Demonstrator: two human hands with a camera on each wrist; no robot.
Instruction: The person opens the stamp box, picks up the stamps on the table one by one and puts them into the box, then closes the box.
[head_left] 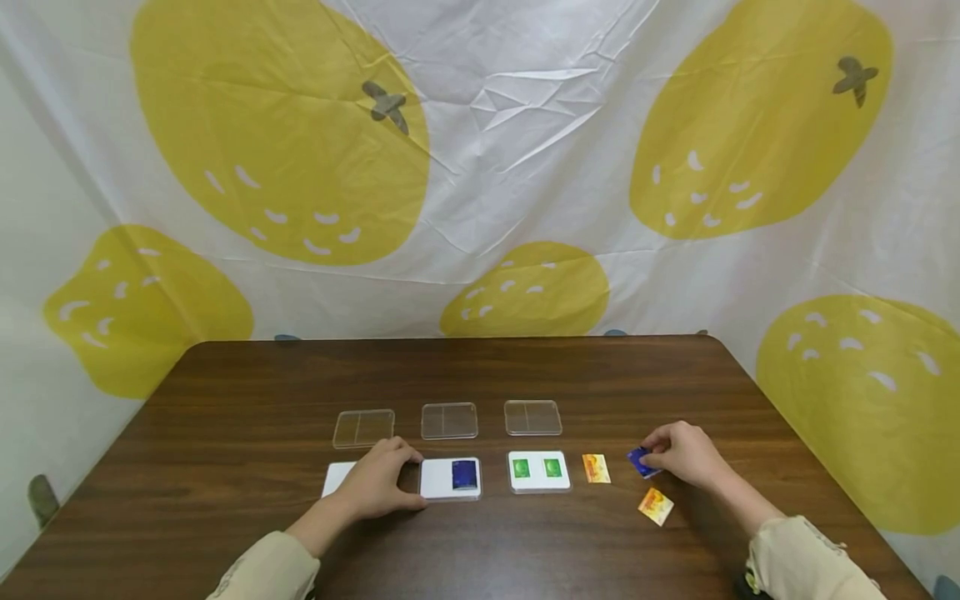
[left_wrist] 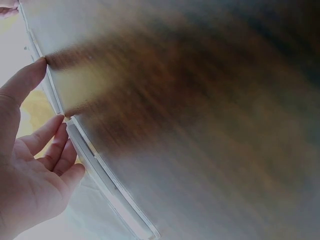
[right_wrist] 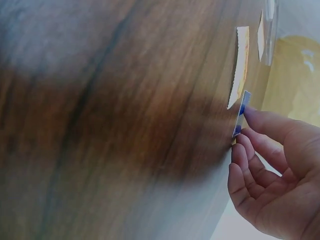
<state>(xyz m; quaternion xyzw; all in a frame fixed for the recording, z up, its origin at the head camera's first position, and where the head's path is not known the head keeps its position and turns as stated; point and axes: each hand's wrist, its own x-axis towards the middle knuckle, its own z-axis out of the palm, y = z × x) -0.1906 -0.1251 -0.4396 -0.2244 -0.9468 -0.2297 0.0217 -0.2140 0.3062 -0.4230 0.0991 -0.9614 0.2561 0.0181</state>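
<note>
Fabric (head_left: pixel 540 192) printed with large yellow lemons hangs creased behind and beside the surface (head_left: pixel 495 558), forming the room's backdrop. The surface is dark brown and wood-grained, its far corners rounded. Cream sleeves (head_left: pixel 270 571) reach in from the near side. The left hand (head_left: pixel 378 479) has its grip bracketing the left end of the middle case (head_left: pixel 437 483), apparently to steady it; the right hand (head_left: pixel 688 454) has its grip pinching a blue card (head_left: pixel 642 462) near one edge, likely because it is so thin. Left case (head_left: pixel 337 477), partly hidden by the hand, and right case (head_left: pixel 536 483) complete the front row. Clear lids (head_left: pixel 449 421), three of them, lie behind, perhaps to leave the white bases accessible. Smallest are the other cards: a navy card (head_left: pixel 464 475) on the middle case's right half, green cards (head_left: pixel 521 468) paired on the right case, and orange cards (head_left: pixel 596 468) lying loose, probably spaced for easy picking.
</note>
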